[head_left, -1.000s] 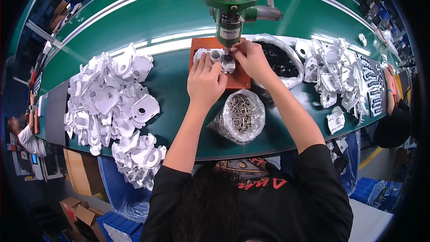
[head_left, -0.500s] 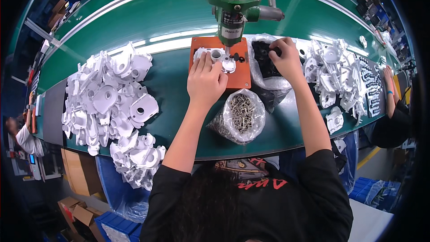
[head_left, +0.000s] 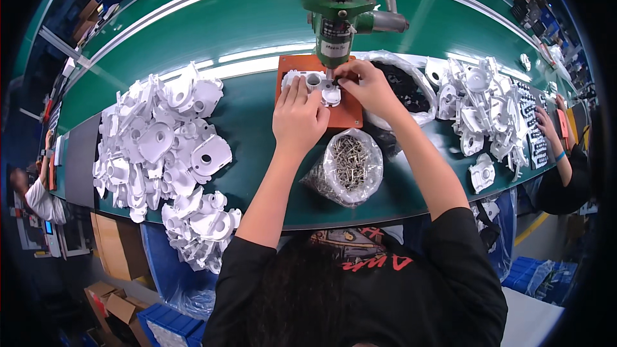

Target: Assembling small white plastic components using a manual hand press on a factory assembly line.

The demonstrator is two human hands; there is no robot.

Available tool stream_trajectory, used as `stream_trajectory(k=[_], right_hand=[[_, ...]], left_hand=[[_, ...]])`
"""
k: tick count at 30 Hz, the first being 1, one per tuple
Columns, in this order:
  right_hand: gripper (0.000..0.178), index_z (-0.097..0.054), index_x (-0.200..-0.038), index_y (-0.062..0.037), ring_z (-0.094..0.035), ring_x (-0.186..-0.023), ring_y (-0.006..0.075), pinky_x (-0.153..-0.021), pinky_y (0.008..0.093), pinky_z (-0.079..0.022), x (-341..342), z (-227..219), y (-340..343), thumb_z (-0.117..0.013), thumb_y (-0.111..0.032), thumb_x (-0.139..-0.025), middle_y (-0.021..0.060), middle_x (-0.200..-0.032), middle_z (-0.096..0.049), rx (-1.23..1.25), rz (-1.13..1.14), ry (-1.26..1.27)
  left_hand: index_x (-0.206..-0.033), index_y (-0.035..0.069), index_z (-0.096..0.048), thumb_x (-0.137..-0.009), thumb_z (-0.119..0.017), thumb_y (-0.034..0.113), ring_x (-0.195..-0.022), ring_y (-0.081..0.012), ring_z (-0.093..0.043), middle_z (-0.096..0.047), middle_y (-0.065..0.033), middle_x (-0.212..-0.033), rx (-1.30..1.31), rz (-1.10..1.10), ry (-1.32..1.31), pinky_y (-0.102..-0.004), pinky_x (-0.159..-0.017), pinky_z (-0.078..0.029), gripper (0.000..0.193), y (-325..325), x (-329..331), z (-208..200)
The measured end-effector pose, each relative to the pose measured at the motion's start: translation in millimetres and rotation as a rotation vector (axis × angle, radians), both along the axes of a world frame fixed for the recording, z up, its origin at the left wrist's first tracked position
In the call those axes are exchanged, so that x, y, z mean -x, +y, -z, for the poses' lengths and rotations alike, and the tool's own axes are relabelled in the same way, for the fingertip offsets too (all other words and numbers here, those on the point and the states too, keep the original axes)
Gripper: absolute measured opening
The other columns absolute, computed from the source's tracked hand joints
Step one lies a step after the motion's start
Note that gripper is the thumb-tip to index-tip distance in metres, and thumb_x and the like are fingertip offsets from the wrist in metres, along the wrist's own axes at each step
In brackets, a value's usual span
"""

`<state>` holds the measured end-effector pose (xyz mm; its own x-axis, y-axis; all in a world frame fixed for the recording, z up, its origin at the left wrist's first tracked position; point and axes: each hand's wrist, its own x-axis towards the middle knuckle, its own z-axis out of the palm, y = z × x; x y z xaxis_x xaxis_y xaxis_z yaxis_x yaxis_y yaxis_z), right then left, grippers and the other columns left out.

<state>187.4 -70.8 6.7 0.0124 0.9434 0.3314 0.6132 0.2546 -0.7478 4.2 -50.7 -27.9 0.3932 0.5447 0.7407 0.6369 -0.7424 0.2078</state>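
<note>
My left hand [head_left: 299,115] lies with its fingers stretched out over a white plastic part [head_left: 331,96], which sits on an orange plate [head_left: 350,115]. The part has a round raised collar. Just right of the tip of a green press head [head_left: 335,45], my right hand [head_left: 369,90] is closed in a pinch. A small dark piece shows at its fingertips, partly hidden. Beside that hand stands a clear bag of small black parts [head_left: 408,90]. A second clear bag, full of metal screws or pins [head_left: 350,162], stands in front of the plate.
White plastic parts are heaped at the left [head_left: 154,141], with a smaller heap [head_left: 200,225] at the bench's near edge. Another white pile [head_left: 482,103] lies at the right, near a tray of small pieces [head_left: 533,122]. A co-worker's hand [head_left: 547,125] works at the far right.
My right hand has moved left from the bag of black parts to the orange plate beside the press tip. My left hand stays on the white part.
</note>
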Motion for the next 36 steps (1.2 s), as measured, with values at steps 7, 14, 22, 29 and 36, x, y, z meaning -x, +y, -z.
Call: stream_trajectory(k=[7,14,22,29,36], right_hand=[[0.018,-0.06,-0.1,0.0065,-0.061,-0.081,0.0126,-0.073,0.0261,-0.049,-6.1,-14.0,14.5,-0.06,-0.003,-0.085,0.0088,-0.093,-0.065,0.394,-0.096,0.496],[0.028,-0.059,-0.104,0.0041,-0.061,-0.091,0.0158,-0.084,0.03,-0.047,2.5,10.0,24.8,-0.064,-0.008,-0.078,0.0091,-0.095,-0.066,0.295,-0.02,0.314],[0.029,-0.06,-0.097,-0.0029,-0.061,-0.087,0.0264,-0.078,0.0361,-0.047,18.6,-1.1,18.7,-0.067,-0.016,-0.072,0.0113,-0.096,-0.061,0.262,0.142,-0.083],[0.019,-0.06,-0.091,0.0,-0.058,-0.082,0.0239,-0.076,0.0343,-0.047,11.1,0.1,-26.2,-0.066,-0.011,-0.077,0.0102,-0.095,-0.059,-0.08,0.211,-0.078],[0.008,-0.066,-0.075,-0.0065,-0.051,-0.083,0.0227,-0.077,0.0339,-0.04,10.3,-12.5,-109.4,-0.07,-0.012,-0.071,0.0037,-0.081,-0.055,0.003,-0.309,-0.425]], left_hand=[[-0.08,0.004,-0.058,-0.073,-0.059,0.008,-0.106,-0.0359,-0.061,-0.065,-0.0208,-0.107,-0.011,-0.005,-0.011,-0.0451,-0.092,-0.047,0.008,-0.8,-2.5,-1.1],[-0.081,0.002,-0.058,-0.073,-0.059,0.012,-0.106,-0.0376,-0.06,-0.063,-0.025,-0.108,-0.011,0.009,-0.002,-0.0466,-0.093,-0.047,0.013,0.8,-0.7,2.4],[-0.083,0.002,-0.06,-0.073,-0.059,0.012,-0.105,-0.0374,-0.061,-0.064,-0.0247,-0.107,-0.005,0.008,-0.007,-0.0464,-0.093,-0.047,0.014,0.2,-1.2,2.2],[-0.083,0.002,-0.06,-0.073,-0.059,0.012,-0.105,-0.0374,-0.061,-0.064,-0.0248,-0.106,-0.002,0.016,-0.016,-0.0464,-0.093,-0.047,0.014,-0.2,-3.8,0.0],[-0.081,0.003,-0.058,-0.073,-0.059,0.01,-0.105,-0.0366,-0.061,-0.065,-0.0222,-0.106,-0.011,0.004,-0.012,-0.046,-0.093,-0.047,0.011,1.0,-1.7,1.3]])
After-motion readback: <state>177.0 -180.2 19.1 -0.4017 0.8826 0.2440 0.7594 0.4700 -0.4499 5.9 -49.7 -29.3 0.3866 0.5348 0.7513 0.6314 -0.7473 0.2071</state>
